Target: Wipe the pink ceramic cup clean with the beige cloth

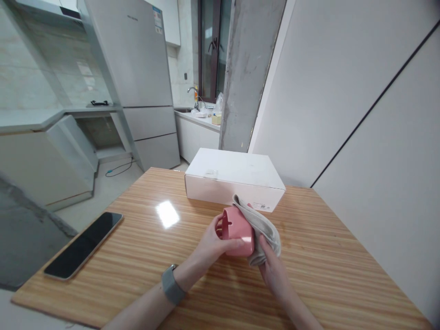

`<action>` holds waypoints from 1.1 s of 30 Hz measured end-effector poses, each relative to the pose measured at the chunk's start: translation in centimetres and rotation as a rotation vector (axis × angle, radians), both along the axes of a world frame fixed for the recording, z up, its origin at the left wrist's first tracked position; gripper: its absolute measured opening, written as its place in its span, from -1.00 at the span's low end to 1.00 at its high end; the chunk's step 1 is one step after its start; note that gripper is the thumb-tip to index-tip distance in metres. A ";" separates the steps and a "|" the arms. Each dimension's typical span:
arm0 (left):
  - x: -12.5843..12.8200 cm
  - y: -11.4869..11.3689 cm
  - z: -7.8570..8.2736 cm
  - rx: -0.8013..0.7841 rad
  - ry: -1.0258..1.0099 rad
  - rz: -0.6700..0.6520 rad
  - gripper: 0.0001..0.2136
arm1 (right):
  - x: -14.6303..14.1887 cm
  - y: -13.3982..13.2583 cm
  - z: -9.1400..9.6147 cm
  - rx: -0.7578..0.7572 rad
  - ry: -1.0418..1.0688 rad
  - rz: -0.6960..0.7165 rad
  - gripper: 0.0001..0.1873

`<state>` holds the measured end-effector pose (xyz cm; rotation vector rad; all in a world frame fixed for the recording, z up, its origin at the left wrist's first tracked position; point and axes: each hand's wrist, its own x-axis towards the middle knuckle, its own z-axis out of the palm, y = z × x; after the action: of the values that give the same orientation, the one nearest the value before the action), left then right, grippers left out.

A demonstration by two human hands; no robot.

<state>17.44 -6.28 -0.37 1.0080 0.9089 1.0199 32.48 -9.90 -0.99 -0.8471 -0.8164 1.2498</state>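
My left hand [220,240] grips a glossy pink plastic container [239,231] by its near and left sides, with the thumb across the front. The container is tilted, and a small notch shows in its rim on the left. In my right hand [270,259] is a folded grey cloth [263,229], pressed against the right side of the pink container. The fingers of my right hand are partly hidden by the cloth. Both hands are just above the wooden table [144,256], in front of a white box.
The white cardboard box [235,167] lies at the table's far edge. A black-screened phone [84,245] rests at the left edge. Beyond the table stand a grey fridge [137,68] and a sink counter [199,133]; a white wall [360,91] runs along the right.
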 end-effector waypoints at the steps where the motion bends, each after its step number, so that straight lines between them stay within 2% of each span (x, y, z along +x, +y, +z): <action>1: 0.0 0.0 -0.1 -0.017 -0.023 -0.004 -0.19 | 0.0 0.0 -0.1 0.010 -0.010 0.008 -0.56; 8: 0.0 -0.7 0.6 -0.129 -0.234 -0.119 -0.34 | 0.8 -0.6 -1.2 0.043 -0.175 0.059 -0.54; 15: -0.7 -0.9 1.6 -0.209 -0.422 -0.225 -0.34 | 0.9 -1.2 -0.6 0.126 -0.374 0.151 -0.48; 19: -0.6 -1.1 2.1 -0.125 -0.406 -0.178 -0.24 | 0.7 -1.2 -0.9 0.086 -0.309 0.104 -0.50; 23: -0.5 -1.3 2.4 -0.021 -0.323 -0.157 -0.02 | 0.7 -0.9 -1.6 -0.005 -0.191 0.015 -0.52; 26: -0.4 -1.2 2.2 -0.031 -0.208 -0.108 0.06 | 0.6 -0.7 -1.8 -0.063 -0.107 -0.053 -0.51; 29: -0.1 -0.9 1.8 -0.057 -0.121 -0.047 0.04 | 0.4 -0.5 -2.1 -0.090 -0.043 -0.094 -0.49; 33: 0.0 -0.7 1.8 0.022 -0.105 0.018 -0.08 | 0.0 -0.4 -2.3 -0.092 -0.035 -0.073 -0.48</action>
<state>17.47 -7.02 1.38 0.9566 0.8232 1.0903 32.48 -10.27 -3.27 -0.9671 -0.7541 1.2185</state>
